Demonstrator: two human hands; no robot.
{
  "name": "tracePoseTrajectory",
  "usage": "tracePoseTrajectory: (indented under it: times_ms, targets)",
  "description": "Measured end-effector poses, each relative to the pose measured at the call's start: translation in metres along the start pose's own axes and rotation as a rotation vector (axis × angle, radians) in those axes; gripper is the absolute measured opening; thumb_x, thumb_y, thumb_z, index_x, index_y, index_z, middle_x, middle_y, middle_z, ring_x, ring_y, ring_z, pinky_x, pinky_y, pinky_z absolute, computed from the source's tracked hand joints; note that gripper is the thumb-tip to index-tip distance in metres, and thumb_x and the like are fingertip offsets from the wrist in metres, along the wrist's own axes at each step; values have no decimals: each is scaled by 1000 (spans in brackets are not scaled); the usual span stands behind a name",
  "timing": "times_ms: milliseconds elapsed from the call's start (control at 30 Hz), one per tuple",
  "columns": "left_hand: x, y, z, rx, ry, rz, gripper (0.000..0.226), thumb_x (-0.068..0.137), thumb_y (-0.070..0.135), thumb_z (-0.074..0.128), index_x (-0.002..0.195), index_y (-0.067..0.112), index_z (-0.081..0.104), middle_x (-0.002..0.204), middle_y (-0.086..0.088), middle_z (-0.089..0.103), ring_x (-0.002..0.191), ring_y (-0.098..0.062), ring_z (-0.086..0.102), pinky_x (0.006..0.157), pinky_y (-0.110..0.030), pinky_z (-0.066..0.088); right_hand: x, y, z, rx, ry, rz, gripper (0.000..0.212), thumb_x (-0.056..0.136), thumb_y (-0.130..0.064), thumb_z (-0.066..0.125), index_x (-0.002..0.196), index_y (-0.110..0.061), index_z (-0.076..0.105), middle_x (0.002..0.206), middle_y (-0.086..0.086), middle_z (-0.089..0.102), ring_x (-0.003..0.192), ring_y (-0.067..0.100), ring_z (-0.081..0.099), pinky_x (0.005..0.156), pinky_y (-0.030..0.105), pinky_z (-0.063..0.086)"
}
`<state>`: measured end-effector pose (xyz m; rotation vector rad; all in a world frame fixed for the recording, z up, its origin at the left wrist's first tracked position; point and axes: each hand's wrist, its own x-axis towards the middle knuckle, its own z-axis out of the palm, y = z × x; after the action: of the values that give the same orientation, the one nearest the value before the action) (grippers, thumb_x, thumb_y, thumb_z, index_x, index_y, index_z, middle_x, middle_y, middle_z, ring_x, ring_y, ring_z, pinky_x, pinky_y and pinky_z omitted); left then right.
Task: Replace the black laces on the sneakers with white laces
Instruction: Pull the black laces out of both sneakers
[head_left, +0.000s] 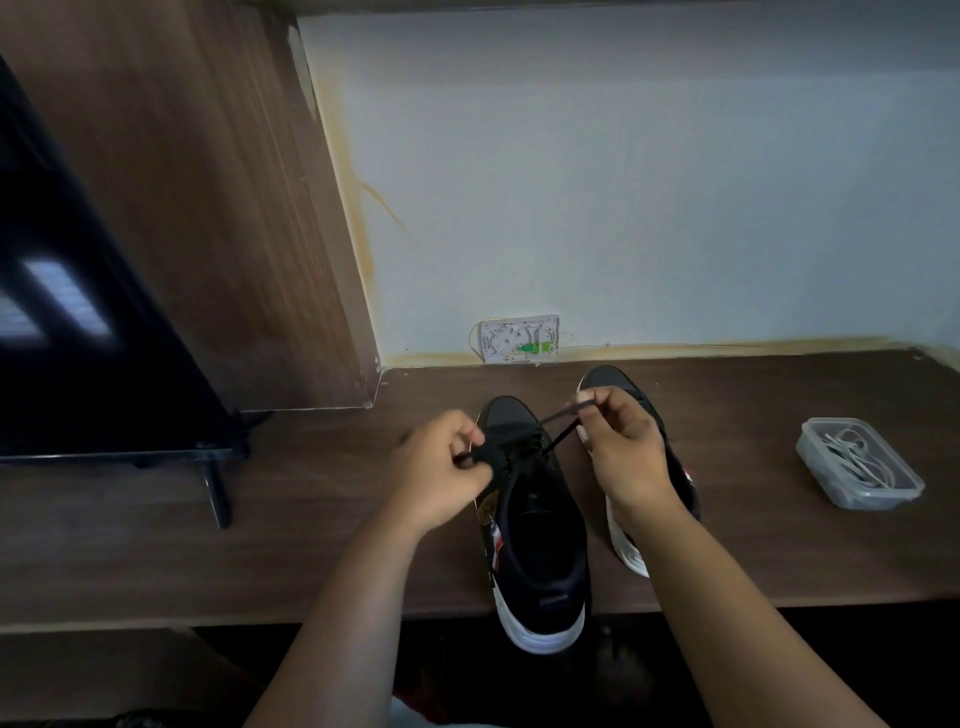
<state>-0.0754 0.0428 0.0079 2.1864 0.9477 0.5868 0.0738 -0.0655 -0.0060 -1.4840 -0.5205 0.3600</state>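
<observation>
Two black sneakers with white soles stand on the dark wooden desk, toes toward the wall. The left sneaker (540, 540) sits in front of me with its heel over the desk edge. The right sneaker (623, 387) is mostly hidden behind my right hand. My left hand (441, 467) pinches one end of the black lace (558, 431) at the left sneaker's eyelets. My right hand (623, 447) pinches the other end, lifted above the toe. White laces (854, 460) lie coiled in a clear plastic container (831, 486) at the right.
A dark TV screen (78, 338) on a thin stand (215, 493) fills the left side. A wooden panel (208, 208) rises behind it. A small white junction box (519, 339) is fixed low on the pale wall. The desk's front edge (208, 621) runs below.
</observation>
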Motion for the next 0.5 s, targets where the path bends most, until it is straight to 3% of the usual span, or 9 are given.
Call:
tracePoseTrajectory:
  times_ms: [67, 167, 233, 300, 333, 367, 400, 500]
  targets:
    - [3, -7, 2, -4, 107, -60, 15, 82, 17, 71, 81, 28, 61, 71, 12, 60, 64, 2, 53, 55, -12, 34, 2, 4, -6, -44, 5, 5, 15, 96, -18, 57, 85, -25, 64, 85, -3, 65, 79, 9, 56, 79, 30, 44]
    - [8, 7, -4, -628, 322, -76, 16, 87, 9, 68, 80, 22, 63, 70, 10, 64, 55, -4, 47, 57, -22, 37, 5, 8, -5, -142, -20, 45, 14, 96, -23, 57, 85, -24, 66, 82, -1, 64, 78, 13, 56, 77, 33, 46]
    - [0, 31, -15, -959, 334, -31, 12, 90, 16, 65, 77, 17, 62, 55, 6, 51, 48, -6, 37, 47, -20, 32, 6, 8, -3, -83, -26, 107, 22, 98, -21, 53, 81, -21, 67, 80, 1, 66, 80, 17, 60, 78, 36, 49]
    - [-12, 50, -26, -998, 286, 90, 22, 87, 31, 67, 72, 17, 60, 53, 2, 45, 46, -9, 38, 44, -19, 32, 6, 3, -2, 68, -5, 211, 27, 100, -13, 46, 80, -16, 64, 78, 3, 65, 80, 19, 61, 78, 34, 49]
    - [-17, 56, -32, -973, 245, 169, 18, 84, 29, 69, 71, 17, 62, 55, 1, 49, 47, -9, 42, 45, -18, 35, 6, -2, -3, 130, 8, 241, 28, 100, -9, 43, 81, -13, 63, 77, 5, 65, 80, 20, 61, 77, 33, 48]
    - [-20, 58, -37, -949, 144, 248, 7, 78, 20, 68, 75, 16, 64, 60, 1, 56, 49, -8, 48, 46, -17, 38, 8, -6, -6, 195, 21, 251, 28, 100, -6, 42, 82, -12, 62, 77, 6, 65, 78, 20, 61, 75, 31, 47]
    - [-22, 55, -41, -906, -19, 305, 10, 72, 14, 67, 82, 13, 66, 66, 2, 63, 53, -8, 53, 50, -16, 42, 9, -11, -10, 273, 15, 254, 27, 99, -5, 41, 84, -13, 62, 77, 5, 65, 76, 18, 60, 73, 29, 46]
    - [-25, 38, -48, -602, -768, 249, 30, 74, 8, 75, 103, 6, 68, 85, -1, 71, 72, -6, 63, 67, -17, 49, 12, -25, -38, 557, -83, 250, 12, 84, -25, 54, 87, -17, 64, 65, 0, 57, 66, 15, 51, 64, 30, 35]
